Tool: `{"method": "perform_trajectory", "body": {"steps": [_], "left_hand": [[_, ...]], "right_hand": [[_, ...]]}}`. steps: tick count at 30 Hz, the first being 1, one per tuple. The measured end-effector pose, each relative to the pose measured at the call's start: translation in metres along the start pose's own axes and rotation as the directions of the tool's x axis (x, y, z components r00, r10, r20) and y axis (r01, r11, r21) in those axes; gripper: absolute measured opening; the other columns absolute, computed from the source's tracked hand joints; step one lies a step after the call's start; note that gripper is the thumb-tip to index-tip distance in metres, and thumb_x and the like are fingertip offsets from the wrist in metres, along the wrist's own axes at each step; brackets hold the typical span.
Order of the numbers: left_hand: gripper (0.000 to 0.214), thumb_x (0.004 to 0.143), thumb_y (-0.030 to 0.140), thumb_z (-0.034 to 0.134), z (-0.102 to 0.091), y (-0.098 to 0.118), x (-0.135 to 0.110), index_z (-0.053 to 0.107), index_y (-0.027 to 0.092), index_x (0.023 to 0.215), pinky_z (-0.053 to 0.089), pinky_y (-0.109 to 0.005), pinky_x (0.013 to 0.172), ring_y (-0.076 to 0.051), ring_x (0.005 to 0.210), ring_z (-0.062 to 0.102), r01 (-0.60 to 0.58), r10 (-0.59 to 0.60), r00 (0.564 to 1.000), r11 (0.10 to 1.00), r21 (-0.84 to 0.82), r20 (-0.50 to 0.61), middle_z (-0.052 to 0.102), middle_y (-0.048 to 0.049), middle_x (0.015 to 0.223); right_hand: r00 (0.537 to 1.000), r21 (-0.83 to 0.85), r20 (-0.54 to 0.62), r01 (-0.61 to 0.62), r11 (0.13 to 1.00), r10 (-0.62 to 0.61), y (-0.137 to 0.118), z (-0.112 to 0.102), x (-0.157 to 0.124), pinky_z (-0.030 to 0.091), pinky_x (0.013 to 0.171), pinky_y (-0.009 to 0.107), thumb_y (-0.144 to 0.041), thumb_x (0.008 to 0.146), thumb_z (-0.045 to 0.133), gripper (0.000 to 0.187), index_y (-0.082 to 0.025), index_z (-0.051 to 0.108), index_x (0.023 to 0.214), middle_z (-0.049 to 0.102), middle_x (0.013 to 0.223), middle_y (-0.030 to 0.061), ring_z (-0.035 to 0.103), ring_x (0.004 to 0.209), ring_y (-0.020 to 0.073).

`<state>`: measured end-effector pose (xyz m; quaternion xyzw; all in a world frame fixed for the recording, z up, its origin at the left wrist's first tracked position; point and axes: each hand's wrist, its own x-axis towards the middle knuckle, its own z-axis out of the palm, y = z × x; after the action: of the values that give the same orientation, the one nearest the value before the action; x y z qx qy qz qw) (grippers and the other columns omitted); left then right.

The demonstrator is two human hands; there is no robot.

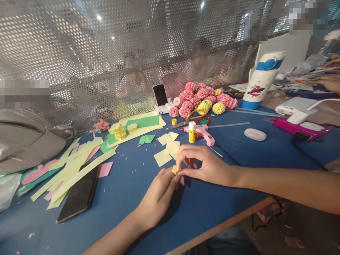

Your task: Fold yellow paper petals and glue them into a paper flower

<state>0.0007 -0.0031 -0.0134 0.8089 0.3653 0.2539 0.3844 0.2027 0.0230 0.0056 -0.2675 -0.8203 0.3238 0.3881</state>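
Both my hands meet near the middle of the blue table (127,198). My left hand (159,196) and my right hand (204,164) pinch a small folded piece of yellow paper (174,170) between their fingertips, just above the tabletop. Loose yellow paper squares (168,148) lie a little beyond my fingers. A yellow glue stick (192,132) and a pink glue gun (203,133) stand behind them.
A black phone (78,196) lies at the left among yellow, pink and green paper strips (74,168). Pink and yellow paper flowers (202,99), scissors (190,121), a phone on a stand (160,95), a white bottle (261,79) and a pink device (300,122) sit further back. Another person's hand (329,82) rests at far right.
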Motion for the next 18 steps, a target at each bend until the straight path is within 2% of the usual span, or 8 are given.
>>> {"method": "perform_trajectory", "body": {"steps": [8, 14, 18], "left_hand": [[0.038, 0.105, 0.04, 0.031, -0.0017, -0.0003, -0.0005, 0.055, 0.019, 0.086, 0.038, -0.025, 0.066, -0.015, 0.075, 0.048, 0.011, -0.009, 0.999, 1.0, -0.029, 0.044, 0.051, -0.0009, 0.077], [0.041, 0.103, 0.043, 0.037, -0.0058, -0.0027, 0.0023, 0.063, 0.016, 0.086, 0.037, -0.023, 0.062, -0.011, 0.065, 0.043, 0.069, -0.017, 0.984, 0.954, -0.293, 0.177, 0.05, 0.0005, 0.073], [0.043, 0.102, 0.044, 0.039, -0.0078, -0.0036, 0.0031, 0.066, 0.015, 0.087, 0.035, -0.024, 0.061, -0.011, 0.064, 0.042, 0.097, -0.02, 0.977, 0.93, -0.356, 0.213, 0.052, -0.0007, 0.072]], "right_hand": [[1.0, 0.024, -0.001, -0.012, 1.0, 0.012, 0.0028, -0.0029, 0.0008, 0.042, 0.063, 0.025, -0.033, 0.09, 0.067, 0.016, -0.018, 0.069, 0.087, 0.063, 0.086, 0.0027, 0.051, 0.07, 0.0119], [0.997, 0.13, 0.039, -0.076, 0.989, 0.071, 0.0026, -0.0036, 0.0024, 0.041, 0.062, 0.024, -0.039, 0.089, 0.068, 0.022, -0.017, 0.072, 0.083, 0.064, 0.081, 0.0028, 0.054, 0.072, 0.0127], [0.997, 0.176, 0.027, -0.079, 0.981, 0.076, 0.0056, -0.002, 0.0023, 0.041, 0.061, 0.025, -0.036, 0.086, 0.072, 0.019, -0.017, 0.072, 0.08, 0.064, 0.079, 0.0022, 0.055, 0.072, 0.0128]]}}
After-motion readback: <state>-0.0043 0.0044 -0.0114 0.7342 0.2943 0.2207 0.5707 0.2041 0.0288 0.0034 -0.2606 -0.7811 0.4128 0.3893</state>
